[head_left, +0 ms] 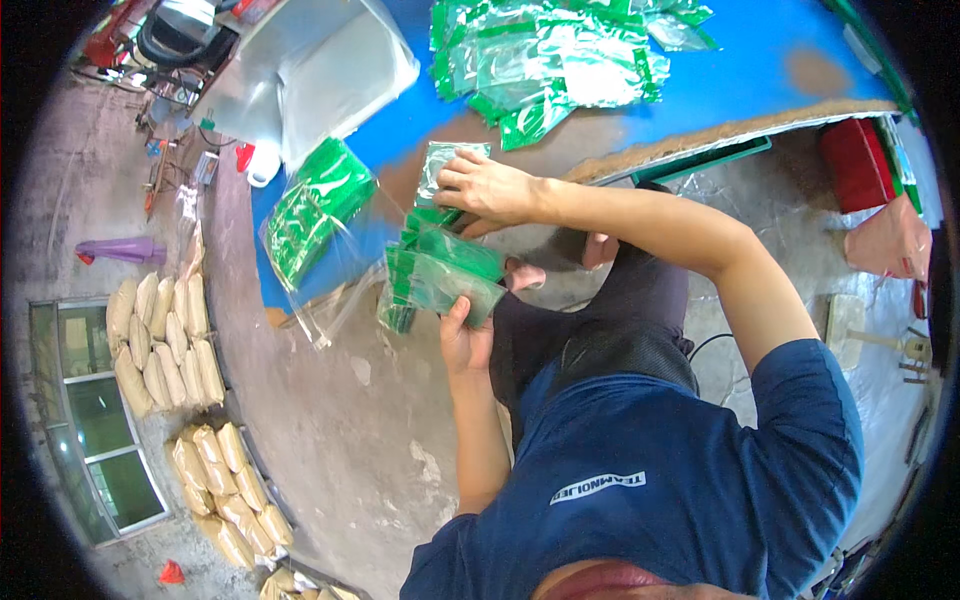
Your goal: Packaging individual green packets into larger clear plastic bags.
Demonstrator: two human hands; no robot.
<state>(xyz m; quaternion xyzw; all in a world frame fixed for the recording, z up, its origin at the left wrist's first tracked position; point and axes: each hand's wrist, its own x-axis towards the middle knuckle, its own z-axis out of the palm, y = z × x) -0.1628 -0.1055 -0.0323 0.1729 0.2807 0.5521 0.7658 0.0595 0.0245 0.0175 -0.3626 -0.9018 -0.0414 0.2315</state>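
Note:
My left hand (466,340) is closed on a fanned bunch of clear plastic bags with green parts (440,265), held at the table's near edge. The thumb lies on top of the bunch; the other fingers are mostly hidden beneath. Just beyond it, my right hand (488,192) reaches over the blue table edge. Its bent fingers grip a small clear and green bag (437,163), and part of the thumb is hidden. To the left lies a green stack of bags (322,210) inside a loose clear plastic wrap.
A large heap of green and clear bags (560,62) covers the far part of the blue table (740,75). Clear plastic sheets (335,75) and a white jug (263,165) are at the left. Filled tan sacks (165,345) stand on the floor. A red bin (857,165) is at right.

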